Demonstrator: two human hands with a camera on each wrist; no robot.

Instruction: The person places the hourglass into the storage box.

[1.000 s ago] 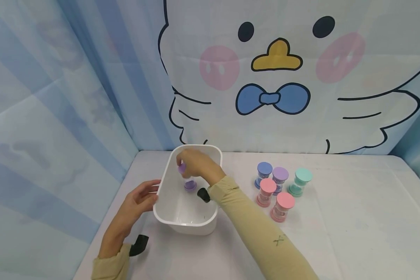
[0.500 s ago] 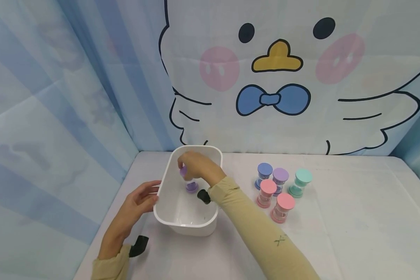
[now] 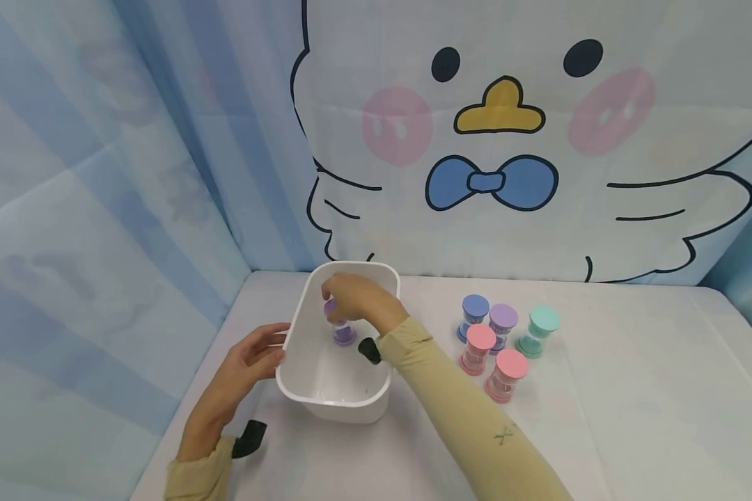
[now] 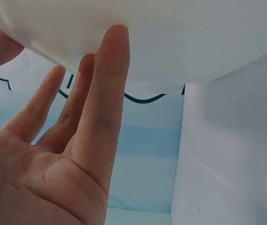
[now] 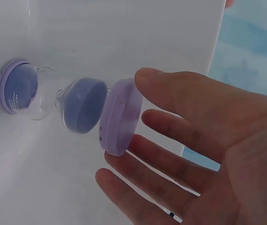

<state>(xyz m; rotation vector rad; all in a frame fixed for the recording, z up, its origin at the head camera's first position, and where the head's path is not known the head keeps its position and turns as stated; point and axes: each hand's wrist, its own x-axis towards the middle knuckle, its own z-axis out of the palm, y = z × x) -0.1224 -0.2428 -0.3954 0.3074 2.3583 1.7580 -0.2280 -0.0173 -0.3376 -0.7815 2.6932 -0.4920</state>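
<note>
Inside the white plastic bin (image 3: pixel 326 381), my right hand (image 3: pixel 358 300) pinches the lilac top cap of a sand timer (image 3: pixel 343 332). The right wrist view shows the thumb and fingers at the edge of that cap, and the purple sand timer (image 5: pixel 84 105) with its far cap against the bin floor (image 5: pixel 44 168). Purple sand sits in both bulbs. My left hand (image 3: pixel 247 362) rests at the bin's left side. Seen from the left wrist, the fairly straight fingers (image 4: pixel 102 93) touch the bin's outer wall (image 4: pixel 171 42).
Right of the bin, several sand timers stand upright on the white table (image 3: pixel 639 390): a blue one (image 3: pixel 474 309), a purple one (image 3: pixel 503 320), a green one (image 3: pixel 542 323) and two pink ones, one of them the nearest pink timer (image 3: pixel 509 369). A printed curtain (image 3: pixel 376 223) hangs behind.
My right hand has shifted slightly right and down with the purple sand timer, which now stands nearer upright on the bin floor. The left hand stays put, and the head view has tilted slightly.
</note>
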